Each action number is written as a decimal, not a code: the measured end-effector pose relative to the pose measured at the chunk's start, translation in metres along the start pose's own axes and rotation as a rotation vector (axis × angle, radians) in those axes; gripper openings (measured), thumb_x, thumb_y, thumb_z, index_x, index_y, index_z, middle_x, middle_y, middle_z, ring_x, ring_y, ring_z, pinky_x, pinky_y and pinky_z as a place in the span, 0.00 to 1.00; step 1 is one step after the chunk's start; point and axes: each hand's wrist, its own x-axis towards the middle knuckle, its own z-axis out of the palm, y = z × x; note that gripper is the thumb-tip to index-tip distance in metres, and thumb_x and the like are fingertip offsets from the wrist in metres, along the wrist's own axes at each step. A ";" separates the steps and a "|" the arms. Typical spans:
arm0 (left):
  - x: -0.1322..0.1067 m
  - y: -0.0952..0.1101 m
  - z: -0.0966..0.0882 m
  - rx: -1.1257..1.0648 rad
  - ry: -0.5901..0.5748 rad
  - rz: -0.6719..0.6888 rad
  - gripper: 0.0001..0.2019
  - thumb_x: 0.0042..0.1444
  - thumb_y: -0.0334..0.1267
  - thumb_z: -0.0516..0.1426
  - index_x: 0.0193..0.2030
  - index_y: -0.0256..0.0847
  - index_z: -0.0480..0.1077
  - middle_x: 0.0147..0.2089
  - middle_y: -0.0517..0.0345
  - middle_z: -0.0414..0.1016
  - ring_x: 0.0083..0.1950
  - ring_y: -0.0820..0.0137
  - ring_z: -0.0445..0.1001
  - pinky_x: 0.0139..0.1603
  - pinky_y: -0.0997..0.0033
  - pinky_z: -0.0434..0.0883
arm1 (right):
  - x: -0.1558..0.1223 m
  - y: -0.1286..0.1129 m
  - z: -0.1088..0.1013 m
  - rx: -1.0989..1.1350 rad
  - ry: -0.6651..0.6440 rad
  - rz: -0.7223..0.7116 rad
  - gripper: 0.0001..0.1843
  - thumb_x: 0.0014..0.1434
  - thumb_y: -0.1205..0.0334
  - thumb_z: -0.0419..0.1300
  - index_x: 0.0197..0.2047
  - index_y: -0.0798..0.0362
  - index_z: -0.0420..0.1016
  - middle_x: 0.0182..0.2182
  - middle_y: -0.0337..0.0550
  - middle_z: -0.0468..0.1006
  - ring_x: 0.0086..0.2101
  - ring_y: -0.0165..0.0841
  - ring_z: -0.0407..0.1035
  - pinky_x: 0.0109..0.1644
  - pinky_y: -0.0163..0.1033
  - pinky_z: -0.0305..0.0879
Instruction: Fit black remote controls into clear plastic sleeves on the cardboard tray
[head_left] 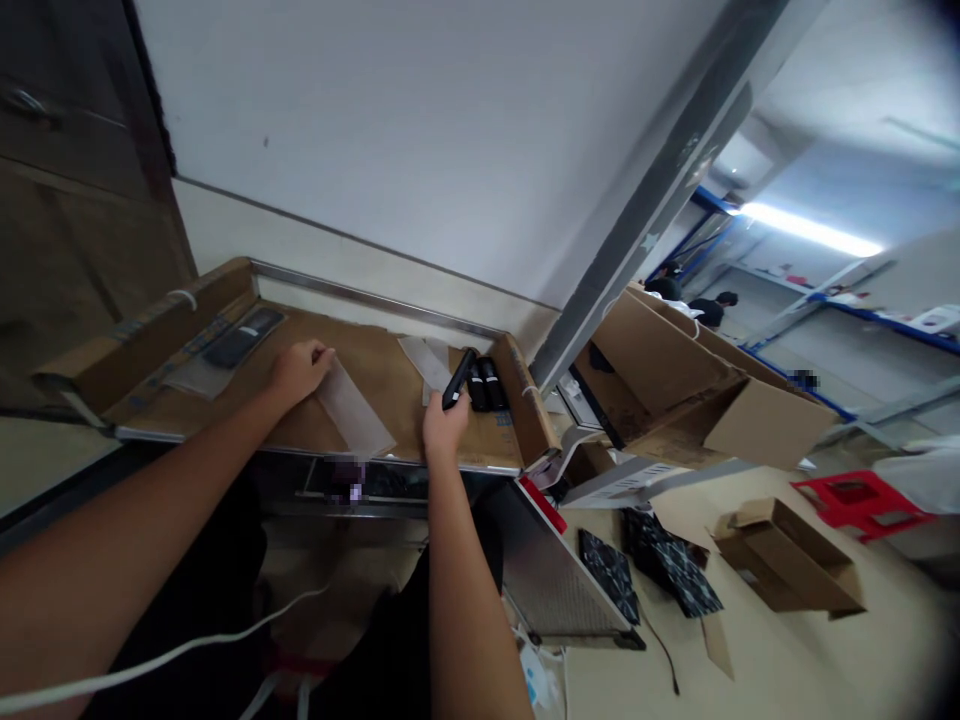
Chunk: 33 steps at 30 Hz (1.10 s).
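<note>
My left hand point(300, 370) is closed, its fingers pinching the upper end of a translucent plastic sleeve point(356, 415). The sleeve hangs flat over the cardboard-lined tray point(375, 350). In my right hand point(445, 425) is a slim black handheld device point(460, 378), tilted, with a small white label near its lower end; its exact kind is unclear. Just right of it, two similar black devices point(484, 385) lie side by side. More translucent sleeves point(426, 362) lie behind my right hand. A dark item in a clear sleeve point(244, 338) rests at the tray's left.
Cardboard walls point(529, 395) edge the tray, with a white wall panel point(390, 130) behind. A large open carton point(667, 370) stands to the right. On the floor are a smaller carton point(795, 560), black patterned packages point(667, 560) and a red stool point(862, 500). People are farther back.
</note>
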 end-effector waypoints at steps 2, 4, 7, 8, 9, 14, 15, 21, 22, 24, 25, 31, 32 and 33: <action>0.008 -0.003 -0.001 -0.005 -0.060 0.050 0.15 0.64 0.46 0.55 0.40 0.35 0.76 0.38 0.50 0.78 0.38 0.65 0.71 0.39 0.68 0.59 | 0.000 0.000 0.000 -0.038 0.042 0.025 0.18 0.62 0.57 0.61 0.53 0.57 0.72 0.43 0.55 0.80 0.44 0.49 0.75 0.47 0.43 0.69; 0.016 -0.006 -0.003 -0.018 -0.083 0.072 0.17 0.64 0.47 0.54 0.41 0.35 0.77 0.38 0.49 0.79 0.38 0.65 0.72 0.39 0.68 0.59 | -0.003 0.001 -0.002 -0.086 0.092 0.030 0.24 0.64 0.55 0.60 0.58 0.60 0.69 0.47 0.60 0.79 0.47 0.51 0.75 0.49 0.46 0.69; 0.023 -0.011 -0.002 -0.018 -0.068 0.090 0.18 0.64 0.48 0.53 0.41 0.35 0.77 0.39 0.48 0.80 0.39 0.64 0.72 0.39 0.68 0.60 | -0.006 0.005 -0.010 -0.182 0.127 -0.102 0.30 0.67 0.54 0.57 0.65 0.66 0.64 0.55 0.67 0.74 0.54 0.54 0.71 0.57 0.49 0.67; 0.024 -0.012 0.000 -0.016 -0.061 0.096 0.18 0.64 0.48 0.53 0.41 0.35 0.77 0.39 0.47 0.80 0.39 0.64 0.73 0.40 0.68 0.61 | -0.005 0.007 -0.013 -0.216 0.135 -0.172 0.31 0.67 0.54 0.57 0.66 0.67 0.63 0.57 0.68 0.72 0.56 0.54 0.69 0.59 0.50 0.65; 0.024 -0.013 0.001 -0.016 -0.059 0.100 0.18 0.64 0.48 0.53 0.40 0.35 0.77 0.39 0.47 0.80 0.39 0.63 0.73 0.40 0.68 0.61 | -0.002 0.007 -0.018 -0.252 0.148 -0.235 0.32 0.68 0.54 0.56 0.67 0.68 0.62 0.58 0.68 0.70 0.58 0.54 0.67 0.62 0.50 0.63; 0.025 -0.011 0.005 -0.007 -0.060 0.084 0.19 0.63 0.50 0.52 0.37 0.39 0.77 0.36 0.49 0.79 0.37 0.61 0.74 0.37 0.66 0.63 | 0.045 -0.003 -0.031 -0.476 0.137 -0.325 0.27 0.67 0.59 0.58 0.63 0.68 0.66 0.55 0.67 0.73 0.56 0.54 0.69 0.60 0.50 0.64; 0.025 -0.011 0.006 -0.005 -0.059 0.084 0.19 0.62 0.50 0.52 0.36 0.39 0.77 0.35 0.50 0.79 0.37 0.61 0.74 0.37 0.66 0.63 | 0.058 -0.007 -0.030 -0.521 0.093 -0.314 0.25 0.66 0.60 0.60 0.62 0.66 0.67 0.54 0.65 0.74 0.54 0.53 0.70 0.59 0.49 0.65; 0.026 -0.012 0.007 -0.014 -0.032 0.081 0.18 0.61 0.51 0.51 0.34 0.41 0.76 0.35 0.49 0.79 0.37 0.60 0.75 0.37 0.65 0.64 | 0.089 -0.029 0.005 -0.776 -0.401 -0.189 0.19 0.63 0.57 0.67 0.53 0.59 0.73 0.45 0.60 0.80 0.46 0.50 0.76 0.48 0.44 0.71; 0.026 -0.013 0.008 -0.017 -0.027 0.079 0.18 0.61 0.51 0.51 0.34 0.41 0.76 0.35 0.50 0.79 0.37 0.61 0.75 0.37 0.65 0.64 | 0.083 -0.032 0.013 -0.797 -0.440 -0.189 0.19 0.62 0.57 0.68 0.52 0.59 0.73 0.45 0.60 0.80 0.47 0.50 0.76 0.48 0.44 0.71; 0.027 -0.014 0.009 -0.027 -0.023 0.083 0.18 0.61 0.51 0.51 0.33 0.41 0.76 0.34 0.50 0.79 0.36 0.61 0.75 0.37 0.66 0.64 | 0.066 -0.040 0.029 -0.769 -0.464 -0.181 0.20 0.61 0.56 0.69 0.52 0.58 0.74 0.45 0.59 0.80 0.46 0.49 0.76 0.48 0.43 0.71; 0.027 -0.014 0.009 -0.029 -0.020 0.085 0.18 0.60 0.51 0.51 0.34 0.41 0.76 0.34 0.50 0.79 0.36 0.62 0.75 0.37 0.66 0.64 | 0.056 -0.044 0.037 -0.727 -0.488 -0.186 0.20 0.61 0.55 0.69 0.52 0.56 0.74 0.44 0.57 0.81 0.46 0.48 0.77 0.47 0.42 0.71; 0.027 -0.011 0.005 -0.019 -0.031 0.033 0.20 0.60 0.52 0.52 0.37 0.40 0.78 0.35 0.49 0.79 0.37 0.60 0.75 0.37 0.65 0.65 | 0.040 -0.064 0.050 -0.478 -0.495 -0.144 0.19 0.63 0.47 0.67 0.48 0.53 0.76 0.42 0.49 0.81 0.44 0.45 0.76 0.45 0.39 0.70; 0.027 -0.011 0.004 -0.027 -0.036 0.027 0.20 0.60 0.52 0.52 0.37 0.40 0.78 0.35 0.49 0.79 0.37 0.60 0.75 0.37 0.65 0.65 | 0.046 -0.061 0.046 -0.476 -0.422 -0.151 0.18 0.65 0.48 0.66 0.49 0.53 0.76 0.42 0.50 0.81 0.44 0.45 0.76 0.46 0.40 0.70; 0.026 -0.010 0.004 -0.033 -0.041 0.028 0.20 0.60 0.52 0.52 0.37 0.40 0.78 0.36 0.49 0.79 0.37 0.60 0.75 0.37 0.65 0.65 | 0.052 -0.056 0.040 -0.487 -0.337 -0.177 0.18 0.66 0.50 0.65 0.50 0.55 0.76 0.42 0.53 0.80 0.44 0.46 0.76 0.48 0.41 0.69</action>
